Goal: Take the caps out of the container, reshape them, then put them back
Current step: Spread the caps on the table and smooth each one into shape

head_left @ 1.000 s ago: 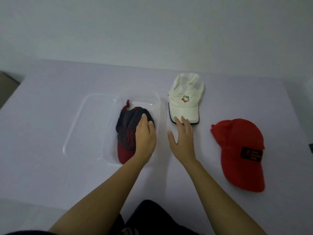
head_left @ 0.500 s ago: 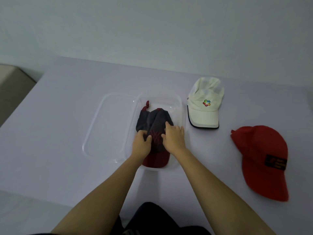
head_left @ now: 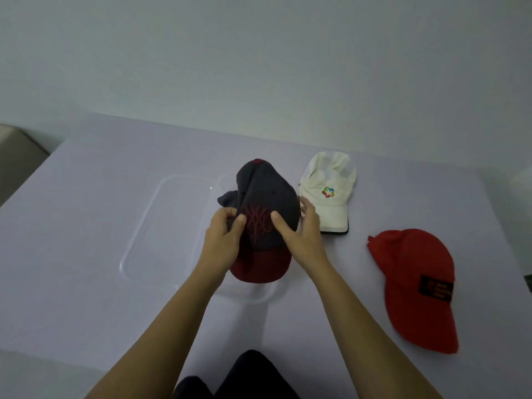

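A dark grey cap [head_left: 267, 197] with a dark red brim and red embroidered logo is held up above the clear plastic container [head_left: 244, 296]. My left hand [head_left: 223, 243] grips its left side and my right hand [head_left: 299, 234] grips its right side, thumbs on the front panel. The cap hides most of the container; only its near rim shows. A white cap [head_left: 328, 191] with a coloured logo lies on the table to the right. A red cap [head_left: 417, 283] with a black patch lies farther right, brim toward me.
The container's clear lid [head_left: 149, 226] lies flat on the table just left of the container. The pale table [head_left: 72, 269] ends at a wall behind. A beige surface [head_left: 17, 156] sits beyond the table's left edge. My dark-clothed knees [head_left: 239, 375] are at the bottom.
My right hand moved from the table onto the dark grey cap. Both hands then lifted the cap out of the container, and its crown has opened up.
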`<state>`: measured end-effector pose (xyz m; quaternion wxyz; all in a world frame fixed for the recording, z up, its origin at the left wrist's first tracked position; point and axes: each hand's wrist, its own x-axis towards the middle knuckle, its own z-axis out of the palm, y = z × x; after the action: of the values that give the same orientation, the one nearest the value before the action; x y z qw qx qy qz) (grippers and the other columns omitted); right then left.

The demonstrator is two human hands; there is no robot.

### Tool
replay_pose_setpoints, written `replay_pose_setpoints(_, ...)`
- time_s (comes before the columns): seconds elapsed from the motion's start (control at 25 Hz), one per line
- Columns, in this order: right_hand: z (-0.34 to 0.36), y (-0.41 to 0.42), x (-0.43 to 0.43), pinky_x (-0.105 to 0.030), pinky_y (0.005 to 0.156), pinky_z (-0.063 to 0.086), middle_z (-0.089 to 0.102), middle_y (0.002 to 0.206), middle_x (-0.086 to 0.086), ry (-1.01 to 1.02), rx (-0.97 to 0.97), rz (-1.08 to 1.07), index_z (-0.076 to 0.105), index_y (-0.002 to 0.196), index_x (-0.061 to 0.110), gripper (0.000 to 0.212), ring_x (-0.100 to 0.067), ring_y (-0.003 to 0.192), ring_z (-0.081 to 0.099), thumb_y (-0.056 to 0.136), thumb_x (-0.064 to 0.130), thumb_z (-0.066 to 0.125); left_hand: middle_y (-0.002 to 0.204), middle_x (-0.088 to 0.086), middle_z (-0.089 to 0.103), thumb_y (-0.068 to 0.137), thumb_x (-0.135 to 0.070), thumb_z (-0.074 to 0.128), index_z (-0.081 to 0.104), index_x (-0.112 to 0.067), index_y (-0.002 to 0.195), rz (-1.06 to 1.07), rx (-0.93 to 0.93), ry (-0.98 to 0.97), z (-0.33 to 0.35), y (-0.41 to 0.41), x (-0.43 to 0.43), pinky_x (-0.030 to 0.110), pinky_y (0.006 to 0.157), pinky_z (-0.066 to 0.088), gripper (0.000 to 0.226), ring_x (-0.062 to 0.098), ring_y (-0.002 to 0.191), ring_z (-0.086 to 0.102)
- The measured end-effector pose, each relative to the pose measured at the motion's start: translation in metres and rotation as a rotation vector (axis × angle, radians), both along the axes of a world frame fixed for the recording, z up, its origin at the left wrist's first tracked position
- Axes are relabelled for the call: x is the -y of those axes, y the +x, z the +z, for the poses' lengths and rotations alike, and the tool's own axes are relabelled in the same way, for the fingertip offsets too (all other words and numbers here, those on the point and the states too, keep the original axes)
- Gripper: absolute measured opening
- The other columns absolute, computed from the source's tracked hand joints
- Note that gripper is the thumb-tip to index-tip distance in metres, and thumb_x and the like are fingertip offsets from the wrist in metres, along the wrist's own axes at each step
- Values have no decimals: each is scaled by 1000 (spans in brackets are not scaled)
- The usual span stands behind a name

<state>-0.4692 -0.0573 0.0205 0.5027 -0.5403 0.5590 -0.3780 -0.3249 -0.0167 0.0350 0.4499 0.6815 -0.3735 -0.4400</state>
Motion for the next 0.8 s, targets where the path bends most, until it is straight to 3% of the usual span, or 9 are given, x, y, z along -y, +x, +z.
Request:
replay_pose_setpoints(0.08,13,-19,-4,-26,94,48,55,125,12,152,266,-59,40,131,25,67,-3,110,56,76,45,71,96,-2,60,97,-28,45,52,-18,101,-64,-26,-66,24,-19,1,27,75,50,13,11,88,58)
replay_pose_setpoints(0.2,30,-47,-8,-36,92,53,64,118,3,187,418,-225,46,129,22,67,-12,105,64,73,45,73,108,-19,53,94,-34,49,51,-30,110,-185,95,-232,44,-51,4,24,91,47,16,-2,102,53)
replay_pose_setpoints(0.32,41,-83,-6,-44,83,57,69,111,-8,345,484,-330,55,123,17,62,-23,97,69,72,48,73,132,-30,42,87,-50,49,33,-48,132,-462,111,-325,46,-81,-5,15,104,35,48,-15,124,38)
replay_pose_setpoints(0.44,46,-119,-8,-48,82,56,71,108,-11,492,458,-336,61,120,15,64,-29,94,70,73,58,68,158,-19,1,71,-79,46,5,-50,145,-741,226,-312,29,-98,-17,36,119,10,89,4,146,-4)
replay_pose_setpoints(0.52,49,-136,-13,-45,84,56,71,107,-12,509,409,-336,62,119,14,53,-27,95,69,84,54,57,158,-16,-9,68,-75,54,8,-55,142,-863,340,-378,19,-109,-20,41,119,8,89,9,146,-14)
replay_pose_setpoints(0.6,52,-149,-20,-41,85,54,69,111,-10,491,435,-288,58,124,14,43,-24,99,66,95,42,45,159,-9,1,79,-58,57,21,-55,138,-758,408,-496,14,-123,-21,44,119,20,69,16,148,-2)
replay_pose_setpoints(0.64,52,-155,-25,-41,90,52,64,120,-11,454,545,-252,53,130,14,41,-23,106,63,93,29,44,158,-5,10,84,-47,54,28,-54,136,-660,405,-542,13,-128,-21,39,117,24,59,20,147,7)
replay_pose_setpoints(0.72,47,-168,-40,-38,104,42,42,145,-9,320,745,-143,33,144,17,85,-22,127,47,61,5,49,153,3,25,87,-24,53,43,-44,132,-508,400,-607,14,-135,-21,20,114,26,50,21,143,24)
replay_pose_setpoints(0.8,47,-171,-56,-20,98,43,16,156,5,170,483,57,14,148,31,108,-15,138,30,52,-4,46,146,4,36,88,-15,51,53,-29,129,-437,436,-655,16,-135,-19,8,107,28,44,11,135,34)
